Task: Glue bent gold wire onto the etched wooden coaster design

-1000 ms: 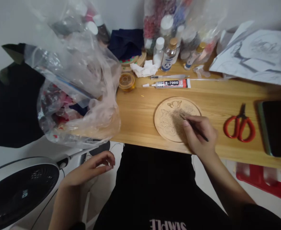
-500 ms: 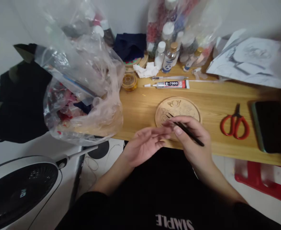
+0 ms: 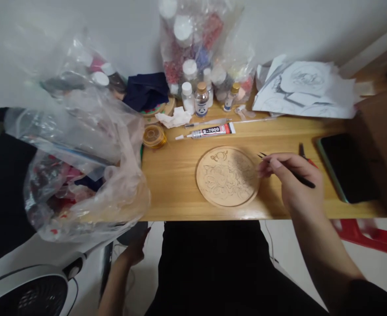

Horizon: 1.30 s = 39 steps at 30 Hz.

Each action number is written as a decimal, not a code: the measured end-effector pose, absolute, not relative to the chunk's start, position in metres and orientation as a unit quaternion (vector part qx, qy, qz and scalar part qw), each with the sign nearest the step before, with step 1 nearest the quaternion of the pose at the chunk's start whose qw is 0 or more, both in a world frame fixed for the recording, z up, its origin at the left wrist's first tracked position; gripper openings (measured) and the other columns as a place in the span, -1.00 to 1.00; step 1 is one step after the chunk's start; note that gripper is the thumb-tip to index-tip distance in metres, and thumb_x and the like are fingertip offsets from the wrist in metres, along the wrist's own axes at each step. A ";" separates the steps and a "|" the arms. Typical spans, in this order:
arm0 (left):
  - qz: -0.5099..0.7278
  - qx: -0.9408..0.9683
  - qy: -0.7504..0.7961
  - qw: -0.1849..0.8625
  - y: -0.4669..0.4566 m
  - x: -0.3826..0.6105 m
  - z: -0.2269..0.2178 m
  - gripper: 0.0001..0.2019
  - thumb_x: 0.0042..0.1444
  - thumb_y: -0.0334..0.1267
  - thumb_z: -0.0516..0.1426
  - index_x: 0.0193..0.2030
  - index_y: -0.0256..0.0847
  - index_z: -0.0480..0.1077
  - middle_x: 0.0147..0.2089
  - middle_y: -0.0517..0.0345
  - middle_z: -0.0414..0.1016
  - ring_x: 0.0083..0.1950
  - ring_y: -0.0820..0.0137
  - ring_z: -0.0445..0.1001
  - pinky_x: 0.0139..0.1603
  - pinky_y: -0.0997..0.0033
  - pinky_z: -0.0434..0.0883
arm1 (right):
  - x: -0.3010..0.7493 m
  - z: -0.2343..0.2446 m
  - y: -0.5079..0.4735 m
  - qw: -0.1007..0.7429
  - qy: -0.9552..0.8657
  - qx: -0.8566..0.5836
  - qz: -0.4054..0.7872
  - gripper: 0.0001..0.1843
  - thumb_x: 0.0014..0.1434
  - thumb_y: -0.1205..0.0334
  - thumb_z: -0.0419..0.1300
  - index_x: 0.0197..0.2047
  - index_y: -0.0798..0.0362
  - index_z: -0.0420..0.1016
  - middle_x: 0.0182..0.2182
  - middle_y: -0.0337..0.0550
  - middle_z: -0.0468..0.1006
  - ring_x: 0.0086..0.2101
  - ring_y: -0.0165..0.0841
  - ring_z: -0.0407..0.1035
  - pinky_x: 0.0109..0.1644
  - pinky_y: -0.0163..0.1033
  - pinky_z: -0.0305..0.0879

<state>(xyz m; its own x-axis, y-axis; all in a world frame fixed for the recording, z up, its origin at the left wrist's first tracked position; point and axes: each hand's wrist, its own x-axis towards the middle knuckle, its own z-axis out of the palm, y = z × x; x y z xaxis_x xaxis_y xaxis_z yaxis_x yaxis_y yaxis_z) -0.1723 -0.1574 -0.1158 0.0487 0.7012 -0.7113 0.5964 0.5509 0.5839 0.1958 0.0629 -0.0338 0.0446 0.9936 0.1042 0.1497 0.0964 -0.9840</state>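
Tweezers are pinched in the curled right hand, just left of which lies a round board; left hand: grip unclear.

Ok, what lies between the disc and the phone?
In the head view, the right hand with the tweezers, plus the red-handled tool, partly hidden behind that hand.
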 end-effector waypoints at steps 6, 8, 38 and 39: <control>0.168 0.598 0.512 0.593 -0.087 -0.146 0.006 -0.56 0.12 -0.19 0.23 0.12 0.40 0.42 -0.29 0.33 0.62 -0.40 0.33 0.55 -0.41 0.39 0.50 | 0.195 -0.016 0.085 0.450 -0.598 -0.510 0.425 -0.93 0.21 0.23 0.28 -0.25 0.01 0.58 -0.44 -0.26 0.60 -0.47 -0.47 0.48 -0.35 -0.32 0.49; 0.263 0.648 0.480 0.530 -0.036 -0.113 0.030 -0.64 0.21 -0.28 0.18 0.08 0.30 0.45 -0.35 0.35 0.60 -0.41 0.42 0.53 -0.38 0.48 0.47 | 0.189 -0.011 0.097 0.404 -0.626 -0.492 0.451 -0.88 0.20 0.26 0.27 -0.17 0.01 0.57 -0.43 -0.26 0.62 -0.43 -0.45 0.52 -0.32 -0.32 0.51; 0.294 0.895 0.330 0.060 0.101 -0.048 -0.058 -0.77 0.24 -0.34 0.09 0.01 -0.31 0.41 0.05 -0.03 0.55 0.08 0.17 0.47 0.04 0.14 0.42 | 0.185 -0.046 0.124 0.358 -0.666 -0.469 0.456 -0.87 0.12 0.38 0.33 -0.32 -0.07 0.57 -0.45 -0.28 0.60 -0.48 -0.44 0.48 -0.45 -0.31 0.42; 0.283 0.901 0.325 0.053 0.100 -0.048 -0.057 -0.75 0.25 -0.30 0.10 0.02 -0.33 0.42 0.08 -0.06 0.54 0.11 0.14 0.46 0.05 0.12 0.42 | 0.184 -0.046 0.124 0.366 -0.647 -0.481 0.464 -0.87 0.12 0.38 0.33 -0.34 -0.07 0.56 -0.48 -0.29 0.58 -0.51 -0.44 0.46 -0.47 -0.32 0.40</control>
<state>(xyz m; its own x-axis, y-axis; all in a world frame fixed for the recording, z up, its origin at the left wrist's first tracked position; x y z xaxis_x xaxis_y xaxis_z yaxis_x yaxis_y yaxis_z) -0.0483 0.0997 -0.0572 0.6288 0.6154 0.4753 0.5559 -0.7832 0.2785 0.1841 0.1242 -0.0463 -0.2678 0.9631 0.0268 0.2824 0.1051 -0.9535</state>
